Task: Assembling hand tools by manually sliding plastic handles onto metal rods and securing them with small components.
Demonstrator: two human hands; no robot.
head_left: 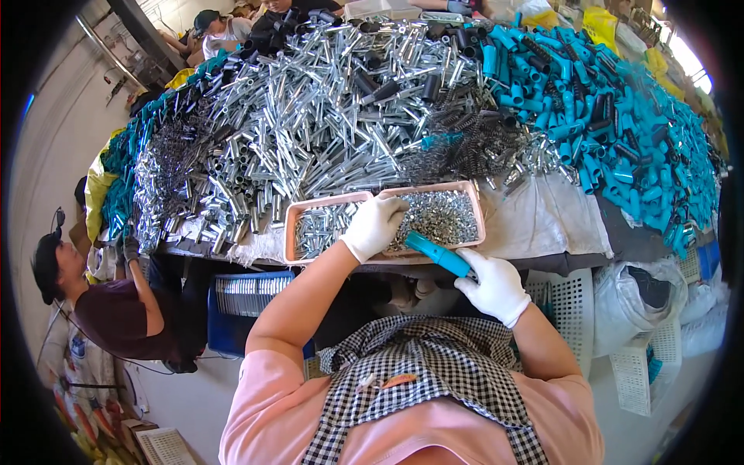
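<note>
My right hand (494,287), in a white glove, grips the lower end of a teal plastic handle (437,254) at the table's front edge. The handle's far end points up and left, close to the right-hand pink tray (479,217) of small shiny metal parts. My left hand (373,226), also gloved in white, is over the place where this tray meets the left-hand pink tray (290,232), which holds short metal pins. Its fingers are curled together above the small parts; whatever they pinch is hidden.
Heaped behind the trays are metal tubes (310,116), dark springs (473,143) and teal handles (643,155). A person (116,302) in a dark top works at the left; others are at the far side. White crates (573,310) and a blue bin (221,310) stand below the table.
</note>
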